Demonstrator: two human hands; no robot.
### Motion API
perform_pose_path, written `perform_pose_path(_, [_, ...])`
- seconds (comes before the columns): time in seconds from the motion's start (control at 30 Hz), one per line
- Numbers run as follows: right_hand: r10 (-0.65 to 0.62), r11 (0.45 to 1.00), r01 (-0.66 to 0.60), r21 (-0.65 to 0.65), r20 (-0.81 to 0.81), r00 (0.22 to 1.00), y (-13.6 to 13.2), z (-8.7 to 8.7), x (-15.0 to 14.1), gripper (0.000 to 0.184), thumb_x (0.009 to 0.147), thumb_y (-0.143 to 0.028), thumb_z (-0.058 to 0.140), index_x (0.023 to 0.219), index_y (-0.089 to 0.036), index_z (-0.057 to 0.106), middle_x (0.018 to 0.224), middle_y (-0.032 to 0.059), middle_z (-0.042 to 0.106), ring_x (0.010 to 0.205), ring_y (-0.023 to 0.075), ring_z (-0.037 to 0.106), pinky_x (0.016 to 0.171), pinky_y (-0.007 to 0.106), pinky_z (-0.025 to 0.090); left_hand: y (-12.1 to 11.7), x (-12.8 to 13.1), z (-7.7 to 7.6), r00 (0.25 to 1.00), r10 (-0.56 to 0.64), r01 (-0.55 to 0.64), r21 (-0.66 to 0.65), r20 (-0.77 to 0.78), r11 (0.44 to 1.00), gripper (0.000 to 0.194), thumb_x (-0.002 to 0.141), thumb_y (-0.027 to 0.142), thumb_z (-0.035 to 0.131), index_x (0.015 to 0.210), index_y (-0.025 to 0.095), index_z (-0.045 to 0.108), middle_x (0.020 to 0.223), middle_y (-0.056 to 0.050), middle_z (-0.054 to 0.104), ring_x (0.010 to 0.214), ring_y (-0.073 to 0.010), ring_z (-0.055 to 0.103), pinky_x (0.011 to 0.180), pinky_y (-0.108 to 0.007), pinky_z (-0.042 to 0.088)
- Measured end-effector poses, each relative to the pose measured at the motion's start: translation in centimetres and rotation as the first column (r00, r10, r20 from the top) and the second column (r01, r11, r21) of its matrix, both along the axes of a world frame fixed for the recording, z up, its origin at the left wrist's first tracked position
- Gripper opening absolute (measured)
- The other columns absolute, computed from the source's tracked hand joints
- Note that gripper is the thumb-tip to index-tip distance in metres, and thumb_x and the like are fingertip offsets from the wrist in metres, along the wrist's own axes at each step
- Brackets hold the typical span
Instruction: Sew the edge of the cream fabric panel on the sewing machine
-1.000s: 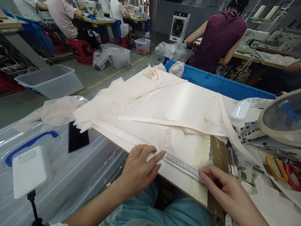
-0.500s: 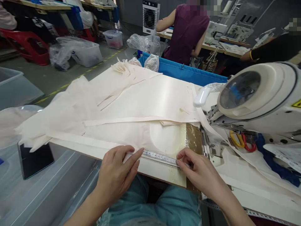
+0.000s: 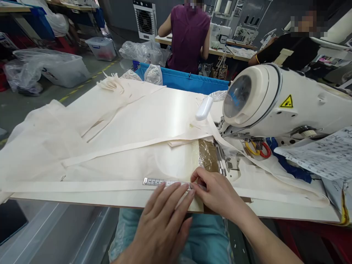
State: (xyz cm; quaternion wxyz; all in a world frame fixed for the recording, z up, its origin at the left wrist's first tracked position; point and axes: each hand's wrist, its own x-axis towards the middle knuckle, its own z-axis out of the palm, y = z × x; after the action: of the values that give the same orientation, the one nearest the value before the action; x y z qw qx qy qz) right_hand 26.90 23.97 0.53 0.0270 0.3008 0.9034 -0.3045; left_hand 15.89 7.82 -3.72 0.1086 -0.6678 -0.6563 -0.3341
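Observation:
A white measuring tape (image 3: 154,181) lies along the hemmed edge of the cream fabric (image 3: 132,161), close to the table's front edge; its metal-tipped end points left. My left hand (image 3: 167,220) rests palm down with fingers stretched out, the fingertips over the tape and the fabric edge. At the right, my right hand (image 3: 213,189) pinches the tape between thumb and fingers against the fabric. The tape beyond that pinch is hidden by the hand.
A sewing machine (image 3: 253,99) stands at the right, with red-and-yellow-handled scissors (image 3: 264,149) by it. Written sheets (image 3: 321,154) hang further right. A blue cloth bin (image 3: 181,79) borders the far side. Two people sit beyond it. Clear plastic tubs (image 3: 66,69) stand on the floor.
My left hand has gone from pinching the tape's left end to lying flat nearer my right hand. The tape's end is now uncovered. The view has turned right.

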Motion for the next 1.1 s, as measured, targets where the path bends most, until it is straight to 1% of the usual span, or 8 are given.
perform_pose_path(0.07, [-0.005, 1.0, 0.005, -0.004, -0.006, 1.0, -0.1, 0.0, 0.0, 0.008, 0.087, -0.018, 0.053, 0.09, -0.023, 0.058, 0.068, -0.0041, 0.06, 0.064, 0.0154, 0.057, 0.059, 0.025, 0.031, 1.1, 0.6, -0.3, 0.997, -0.067, 0.063, -0.073, -0.049, 0.995, 0.043, 0.098, 0.023, 0.044, 0.138, 0.008, 0.051, 0.136, -0.011, 0.059, 0.127, -0.0237, 0.05, 0.115, -0.04, 0.033])
perform_pose_path(0.17, [-0.021, 1.0, 0.021, -0.007, -0.014, 1.0, -0.1, 0.0, 0.1, 0.011, 0.085, -0.016, 0.053, 0.091, -0.023, 0.058, 0.07, -0.0037, 0.063, 0.067, 0.0161, 0.059, 0.061, 0.025, 0.033, 1.8, 0.6, -1.0, 0.992, -0.079, 0.068, -0.109, -0.097, 0.992, 0.045, 0.099, 0.025, 0.043, 0.137, 0.003, 0.05, 0.138, -0.012, 0.058, 0.127, -0.0246, 0.049, 0.112, -0.04, 0.035])
perform_pose_path(0.3, [-0.073, 0.997, 0.072, -0.013, -0.006, 0.997, 0.3, 0.4, 1.4, 0.005, 0.088, -0.024, 0.052, 0.089, -0.024, 0.057, 0.067, -0.0043, 0.058, 0.064, 0.0159, 0.055, 0.059, 0.026, 0.034, 1.7, 0.7, -1.7, 0.994, -0.046, 0.036, -0.099, -0.103, 0.994, 0.045, 0.1, 0.029, 0.044, 0.139, 0.008, 0.051, 0.138, -0.009, 0.058, 0.123, -0.023, 0.052, 0.114, -0.038, 0.031])
perform_pose_path(0.47, [-0.181, 0.982, 0.18, -0.065, -0.011, 0.983, 1.4, 0.7, 5.2, 0.02, 0.093, -0.035, 0.046, 0.082, -0.025, 0.059, 0.066, -0.0034, 0.057, 0.059, 0.0156, 0.053, 0.053, 0.026, 0.037, 1.9, 1.4, -2.3, 0.999, 0.029, -0.033, -0.101, -0.038, 0.994, 0.042, 0.101, 0.036, 0.045, 0.139, 0.019, 0.054, 0.135, -0.006, 0.06, 0.118, -0.0231, 0.054, 0.113, -0.04, 0.029])
perform_pose_path(0.57, [-0.269, 0.957, 0.261, -0.127, -0.054, 0.962, 2.2, 0.2, 7.2, 0.021, 0.092, -0.038, 0.049, 0.084, -0.024, 0.062, 0.073, -0.0013, 0.062, 0.064, 0.0166, 0.057, 0.057, 0.027, 0.041, 2.0, 1.5, -2.4, 0.999, 0.028, -0.031, -0.097, -0.033, 0.995, 0.042, 0.1, 0.036, 0.047, 0.138, 0.019, 0.055, 0.134, -0.007, 0.06, 0.117, -0.0236, 0.054, 0.113, -0.04, 0.029])
perform_pose_path(0.67, [-0.305, 0.946, 0.297, -0.134, -0.049, 0.951, 2.7, -0.1, 8.3, 0.021, 0.091, -0.039, 0.051, 0.084, -0.023, 0.062, 0.076, -0.0006, 0.066, 0.068, 0.0171, 0.06, 0.059, 0.027, 0.043, 2.1, 1.2, -2.1, 0.999, 0.014, -0.019, -0.092, -0.052, 0.996, 0.041, 0.1, 0.034, 0.046, 0.137, 0.019, 0.056, 0.132, -0.007, 0.06, 0.115, -0.0233, 0.055, 0.112, -0.04, 0.03])
perform_pose_path(0.93, [-0.319, 0.946, 0.317, -0.072, -0.026, 0.947, 2.7, 0.0, 8.3, 0.014, 0.089, -0.034, 0.052, 0.085, -0.024, 0.061, 0.076, -0.002, 0.065, 0.061, 0.0147, 0.052, 0.056, 0.025, 0.038, 2.3, 1.2, -1.7, 0.997, 0.017, -0.023, -0.082, -0.074, 0.996, 0.04, 0.1, 0.033, 0.047, 0.136, 0.019, 0.058, 0.13, -0.008, 0.061, 0.111, -0.025, 0.055, 0.108, -0.04, 0.033])
perform_pose_path(1.1, [-0.307, 0.951, 0.306, -0.035, -0.026, 0.951, 2.6, 0.3, 8.1, 0.007, 0.088, -0.026, 0.053, 0.084, -0.024, 0.058, 0.077, -0.0027, 0.065, 0.065, 0.0151, 0.055, 0.061, 0.025, 0.037, 2.3, 0.8, -1.5, 0.994, -0.02, 0.012, -0.078, -0.106, 0.997, 0.039, 0.099, 0.031, 0.047, 0.135, 0.018, 0.058, 0.127, -0.01, 0.062, 0.11, -0.0272, 0.055, 0.106, -0.042, 0.033])
